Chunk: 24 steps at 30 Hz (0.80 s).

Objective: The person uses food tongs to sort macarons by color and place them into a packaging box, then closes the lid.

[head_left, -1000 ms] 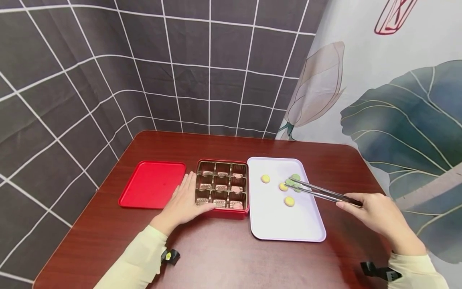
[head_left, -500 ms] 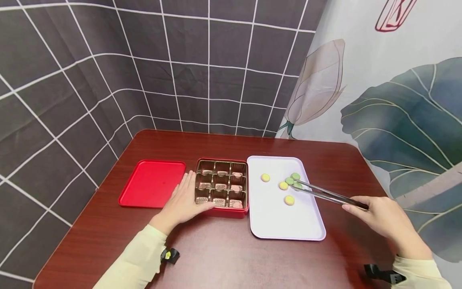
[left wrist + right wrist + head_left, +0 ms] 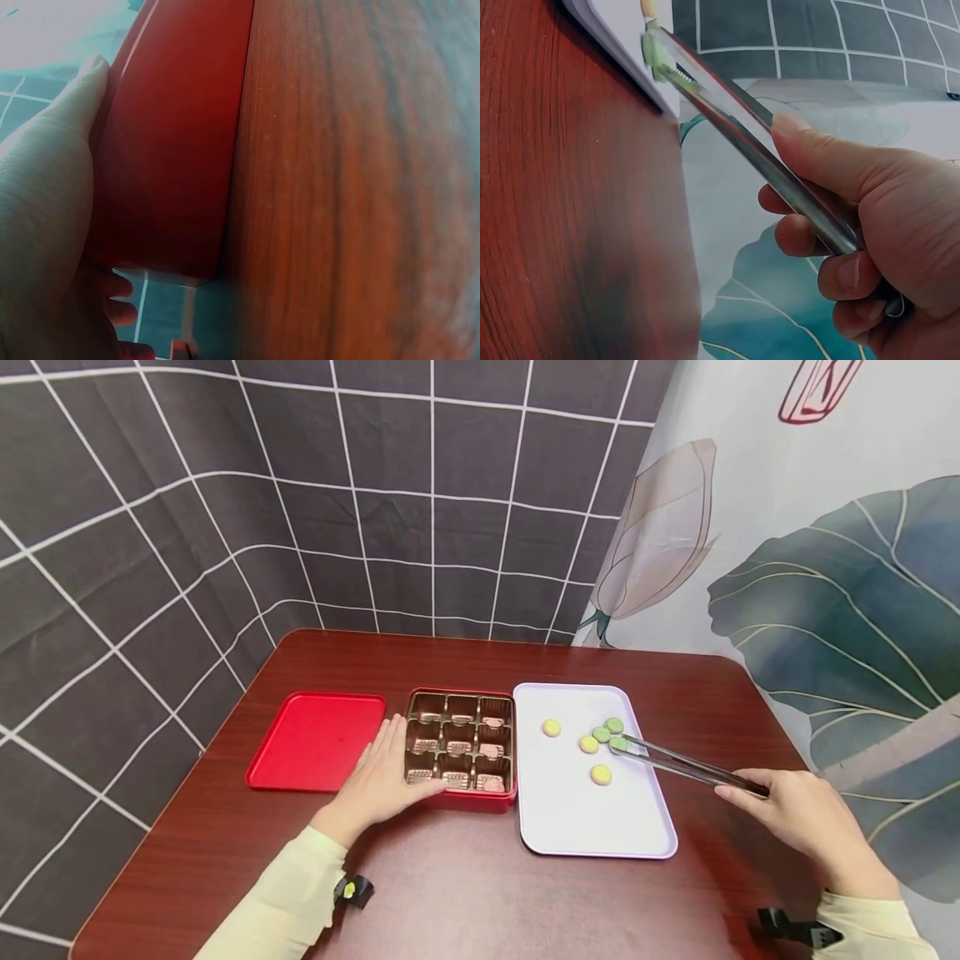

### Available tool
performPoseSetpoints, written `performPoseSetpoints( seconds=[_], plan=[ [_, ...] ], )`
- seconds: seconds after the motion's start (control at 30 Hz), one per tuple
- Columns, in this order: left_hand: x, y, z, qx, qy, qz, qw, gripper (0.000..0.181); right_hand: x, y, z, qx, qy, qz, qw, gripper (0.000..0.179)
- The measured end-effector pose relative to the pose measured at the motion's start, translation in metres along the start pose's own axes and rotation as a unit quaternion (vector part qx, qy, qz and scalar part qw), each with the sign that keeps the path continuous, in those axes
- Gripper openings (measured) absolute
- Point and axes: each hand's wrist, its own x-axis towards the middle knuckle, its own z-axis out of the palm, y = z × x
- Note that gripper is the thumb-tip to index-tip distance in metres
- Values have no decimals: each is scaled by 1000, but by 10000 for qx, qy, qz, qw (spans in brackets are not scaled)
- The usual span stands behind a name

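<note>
My right hand [image 3: 798,818] grips metal tongs [image 3: 686,767] over the right side of the white tray [image 3: 581,818]. The tong tips stand around the rightmost green macaron [image 3: 618,744], one tip on each side; whether they squeeze it I cannot tell. Two other green macarons [image 3: 602,735] lie against it, with a yellow macaron [image 3: 588,744] touching the group. My left hand [image 3: 378,777] rests on the near left corner of a red box [image 3: 480,802], fingers straight along its left side and thumb along its front rim. The box holds a gold-brown divided insert [image 3: 459,739], its compartments bare.
Left of the box, a flat red lid [image 3: 322,742] lies on the dark red wooden table [image 3: 480,893]. Two more yellow macarons [image 3: 601,775] lie apart on the tray, which stands right beside the box. A grey gridded curtain [image 3: 390,527] hangs behind the table.
The tongs have drawn back to the right, from over the middle of the macaron group to the rightmost green macaron. My left hand stays in place on the box.
</note>
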Motion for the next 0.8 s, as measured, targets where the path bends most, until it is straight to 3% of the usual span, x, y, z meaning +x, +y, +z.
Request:
performPoseSetpoints(
  seconds=[0.8],
  plan=[
    [0,-1,1,-30,-20,-42,10000,120,2,3,8,166,-2,9,9999,56]
  ],
)
